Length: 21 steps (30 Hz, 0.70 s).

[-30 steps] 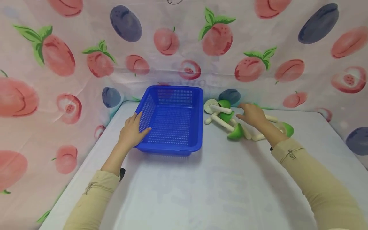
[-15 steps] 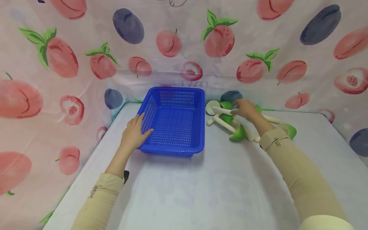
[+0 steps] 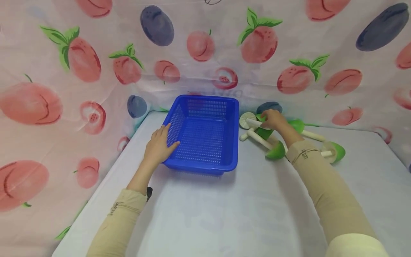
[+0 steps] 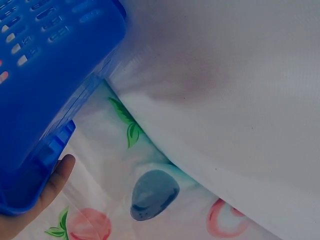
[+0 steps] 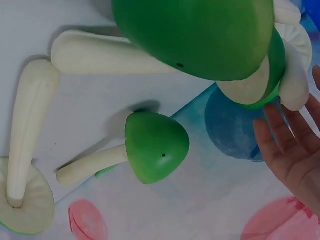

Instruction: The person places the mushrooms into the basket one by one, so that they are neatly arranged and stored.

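My left hand (image 3: 158, 145) rests on the left rim of a blue plastic basket (image 3: 231, 142), its thumb spread over the inside. In the left wrist view, a straight finger (image 4: 59, 175) lies along the basket's outer edge. My right hand (image 3: 274, 119) is at the stem end of a toy mushroom (image 3: 248, 121) whose pale cap underside faces forward. The right wrist view shows that hand's fingers (image 5: 282, 132) fairly straight beside the white stem (image 5: 295, 87), not closed round it. Whether they touch it is unclear. Other green-capped mushrooms (image 3: 276, 151) lie close by.
More mushrooms lie to the right, one with its green cap (image 3: 297, 125) near the back edge and another (image 3: 335, 152) beyond the right forearm. A white cloth (image 3: 205, 214) covers the table. Behind it hangs a fruit-printed curtain (image 3: 205, 78).
My right hand has moved left over the mushrooms to the stem end of the leftmost one. My left hand stays on the basket rim. The head view has shifted slightly.
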{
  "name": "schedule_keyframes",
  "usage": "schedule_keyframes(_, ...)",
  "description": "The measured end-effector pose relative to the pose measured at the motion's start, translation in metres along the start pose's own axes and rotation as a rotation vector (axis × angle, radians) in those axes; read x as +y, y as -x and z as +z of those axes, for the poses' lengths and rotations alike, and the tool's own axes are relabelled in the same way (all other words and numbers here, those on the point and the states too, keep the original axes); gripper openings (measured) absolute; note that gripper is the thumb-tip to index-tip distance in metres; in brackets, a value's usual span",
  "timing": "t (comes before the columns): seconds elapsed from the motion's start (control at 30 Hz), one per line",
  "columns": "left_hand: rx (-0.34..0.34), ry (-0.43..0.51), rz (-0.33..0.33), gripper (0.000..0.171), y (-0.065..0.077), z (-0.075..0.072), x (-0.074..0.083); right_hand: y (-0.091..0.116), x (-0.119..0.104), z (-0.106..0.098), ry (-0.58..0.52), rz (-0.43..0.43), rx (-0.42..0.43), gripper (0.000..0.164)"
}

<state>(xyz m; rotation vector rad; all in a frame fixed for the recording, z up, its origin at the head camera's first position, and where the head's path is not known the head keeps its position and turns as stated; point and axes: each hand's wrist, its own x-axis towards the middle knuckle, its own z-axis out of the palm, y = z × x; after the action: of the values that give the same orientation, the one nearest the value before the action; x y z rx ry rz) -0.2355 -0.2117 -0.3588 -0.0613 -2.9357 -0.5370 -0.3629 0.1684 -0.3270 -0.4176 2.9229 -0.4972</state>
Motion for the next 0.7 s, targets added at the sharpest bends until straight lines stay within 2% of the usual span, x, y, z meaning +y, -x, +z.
schedule_keyframes(0.17,-0.004,-0.019,0.001,0.074,-0.0012,-0.0001,0.0037,0.0001,0.0035,0.0006,0.008,0.018,-0.051,0.046)
schedule_keyframes(0.27,0.000,-0.024,-0.002,0.074,-0.0009,-0.0013,0.0040,-0.0019,0.0037,0.0015,0.016,0.012,-0.043,0.045)
schedule_keyframes(0.3,0.001,-0.024,-0.002,0.074,-0.0010,-0.0014,0.0037,-0.0024,0.0037,0.0018,0.021,0.007,-0.041,0.043)
schedule_keyframes(0.4,0.001,-0.022,-0.004,0.073,-0.0012,-0.0011,0.0028,-0.0053,0.0055,0.0039,0.037,0.000,-0.021,0.024)
schedule_keyframes(0.53,-0.004,-0.019,-0.011,0.073,-0.0009,-0.0003,0.0022,-0.0064,0.0063,0.0064,0.044,0.002,-0.008,0.042)
schedule_keyframes(0.7,-0.002,-0.018,-0.006,0.073,-0.0007,0.0004,0.0014,-0.0050,0.0033,0.0057,0.028,0.019,0.013,0.045)
